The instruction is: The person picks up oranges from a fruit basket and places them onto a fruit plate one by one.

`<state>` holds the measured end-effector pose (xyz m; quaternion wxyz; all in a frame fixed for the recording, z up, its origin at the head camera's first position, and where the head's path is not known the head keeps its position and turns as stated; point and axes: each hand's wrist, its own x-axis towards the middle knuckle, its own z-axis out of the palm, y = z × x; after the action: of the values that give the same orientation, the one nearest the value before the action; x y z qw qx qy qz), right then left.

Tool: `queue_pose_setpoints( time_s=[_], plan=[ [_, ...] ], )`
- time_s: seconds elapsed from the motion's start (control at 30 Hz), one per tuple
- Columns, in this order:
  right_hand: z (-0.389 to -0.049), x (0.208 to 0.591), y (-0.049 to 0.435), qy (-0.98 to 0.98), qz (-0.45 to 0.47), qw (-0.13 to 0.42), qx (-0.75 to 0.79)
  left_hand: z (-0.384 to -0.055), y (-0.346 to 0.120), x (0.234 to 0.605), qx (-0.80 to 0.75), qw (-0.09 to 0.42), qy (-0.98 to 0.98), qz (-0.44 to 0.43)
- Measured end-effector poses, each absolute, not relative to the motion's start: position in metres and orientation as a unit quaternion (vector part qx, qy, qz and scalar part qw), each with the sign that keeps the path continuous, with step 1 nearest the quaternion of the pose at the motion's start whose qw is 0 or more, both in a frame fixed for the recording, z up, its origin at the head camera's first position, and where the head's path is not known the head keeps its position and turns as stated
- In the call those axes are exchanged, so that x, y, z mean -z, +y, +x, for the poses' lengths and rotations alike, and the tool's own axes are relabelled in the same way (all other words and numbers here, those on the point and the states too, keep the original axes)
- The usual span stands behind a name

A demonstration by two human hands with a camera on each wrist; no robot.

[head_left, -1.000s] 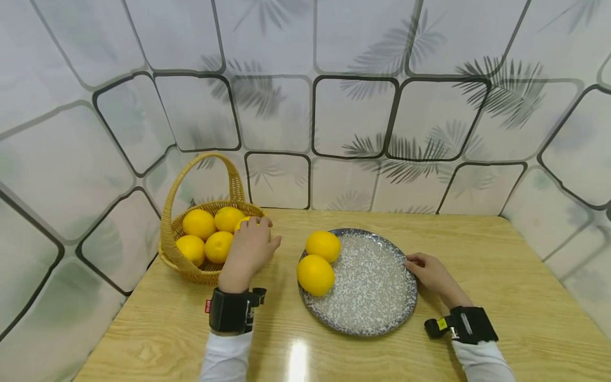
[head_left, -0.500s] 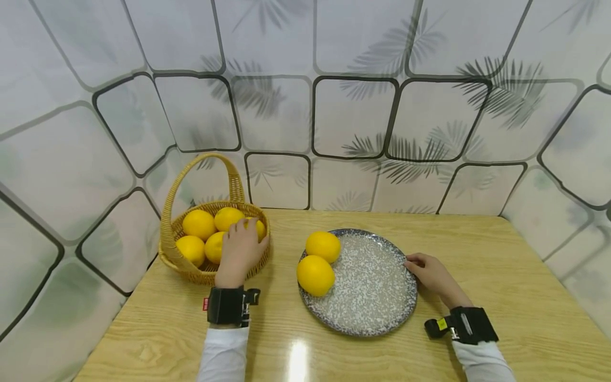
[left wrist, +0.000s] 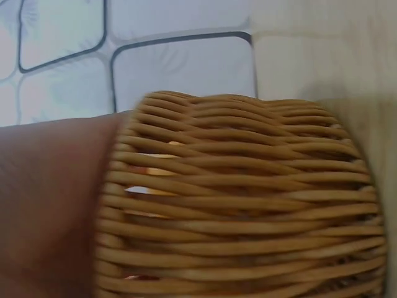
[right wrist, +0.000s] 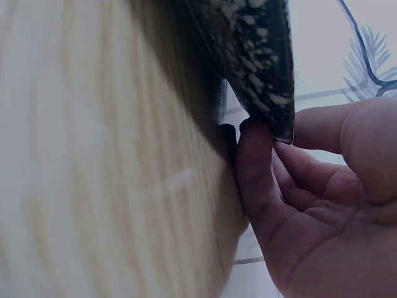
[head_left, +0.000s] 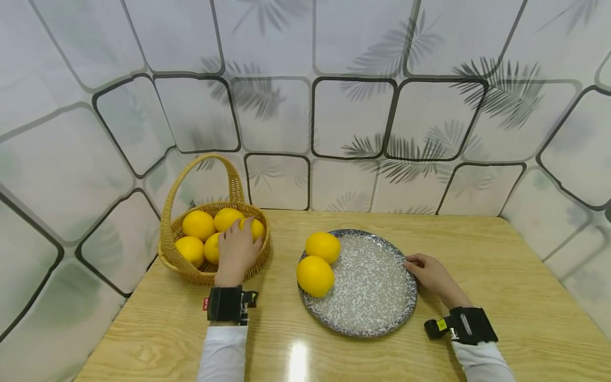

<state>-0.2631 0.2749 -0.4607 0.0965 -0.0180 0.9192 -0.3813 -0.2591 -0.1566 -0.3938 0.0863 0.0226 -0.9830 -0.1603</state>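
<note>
A wicker basket (head_left: 191,274) with a tall handle holds several yellow lemons (head_left: 198,225). Inside its right side, my left hand (head_left: 237,248) reaches down over the fruit, touching or close to the rightmost lemon (head_left: 256,229). Its fingertips are hidden, so a grip cannot be made out; the left wrist view shows mostly the basket's woven side (left wrist: 242,205). At the right rim of a speckled grey plate (head_left: 377,286), my right hand (head_left: 431,273) pinches the edge between thumb and fingers, seen closely in the right wrist view. Two lemons (head_left: 315,276) sit on the plate's left side.
Everything stands on a light wooden table (head_left: 162,334). A patterned curtain (head_left: 348,116) encloses the back and both sides. The basket's handle (head_left: 210,159) arches above the fruit, left of my left hand.
My left hand has shifted left and slightly deeper into the basket, uncovering more of the rightmost lemon. The right hand and the plate stay in place.
</note>
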Motion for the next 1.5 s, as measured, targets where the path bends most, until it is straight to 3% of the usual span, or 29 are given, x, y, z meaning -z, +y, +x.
queue_pose_setpoints(
  time_s=[0.37, 0.63, 1.5],
  plan=[
    [-0.266, 0.462, 0.275, 0.92, -0.017, 0.098, 0.38, -0.269, -0.164, 0.409, 0.179, 0.098, -0.978, 0.038],
    [-0.265, 0.463, 0.276, 0.919, -0.014, 0.099, 0.381, -0.27, -0.163, 0.413, 0.171, 0.15, -0.972, 0.058],
    [-0.267, 0.46, 0.276, 0.919, -0.013, 0.101, 0.381, -0.267, -0.161, 0.405, 0.148, 0.132, -0.979, 0.053]
  ],
)
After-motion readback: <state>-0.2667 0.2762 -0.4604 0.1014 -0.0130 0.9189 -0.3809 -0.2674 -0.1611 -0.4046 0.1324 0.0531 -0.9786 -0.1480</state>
